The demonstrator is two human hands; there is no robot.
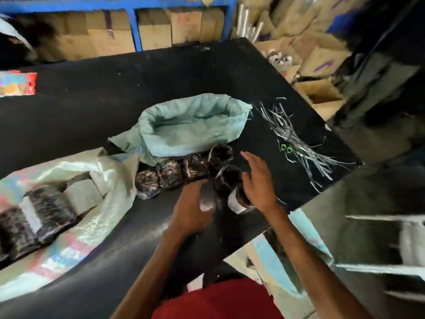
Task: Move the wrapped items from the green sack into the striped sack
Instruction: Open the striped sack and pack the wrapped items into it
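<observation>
The green sack (193,125) lies open at the middle of the black table (92,100), with nothing visible inside it. Several dark wrapped items (181,171) sit in a row just in front of it. The striped sack (76,226) lies open at the left with wrapped bundles (43,210) inside. My left hand (190,208) grips one wrapped item (208,199) near the table's front. My right hand (257,180), fingers straight, rests against another wrapped roll (239,199) beside it.
A bunch of grey ties (292,139) with a green loop lies on the table at the right. Cardboard boxes (319,93) crowd the floor beyond the right edge. A blue rack (135,26) with cartons stands behind the table.
</observation>
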